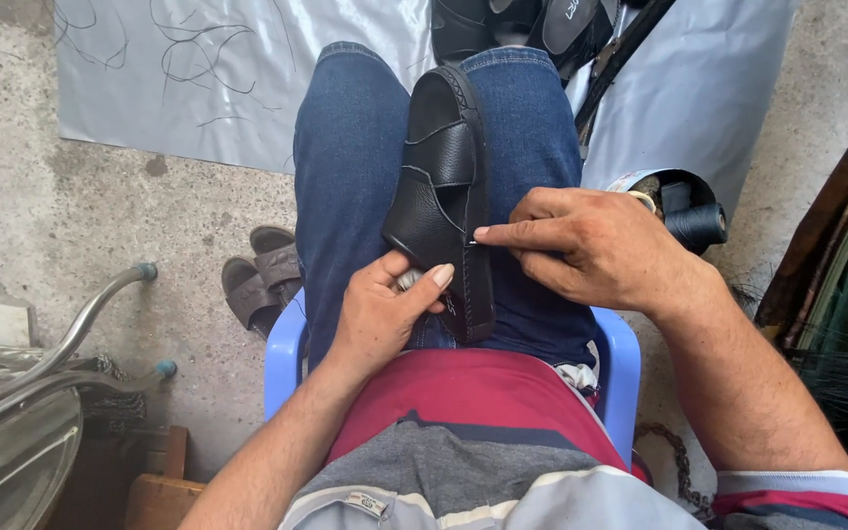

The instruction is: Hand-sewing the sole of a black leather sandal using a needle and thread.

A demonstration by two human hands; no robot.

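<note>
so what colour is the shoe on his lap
Black leather shoe, stitched along the sole edge; the head view shows it best.

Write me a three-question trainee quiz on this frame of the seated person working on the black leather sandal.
1. True or false: the black leather sandal rests on the person's lap, between the blue-jeaned legs.
2. Which hand pinches at the sandal's sole edge with thumb and forefinger? A) left hand B) right hand
3. What lies on the concrete floor left of the blue plastic stool?

Key: 1 true. 2 B. 3 a pair of brown sandals.
</note>
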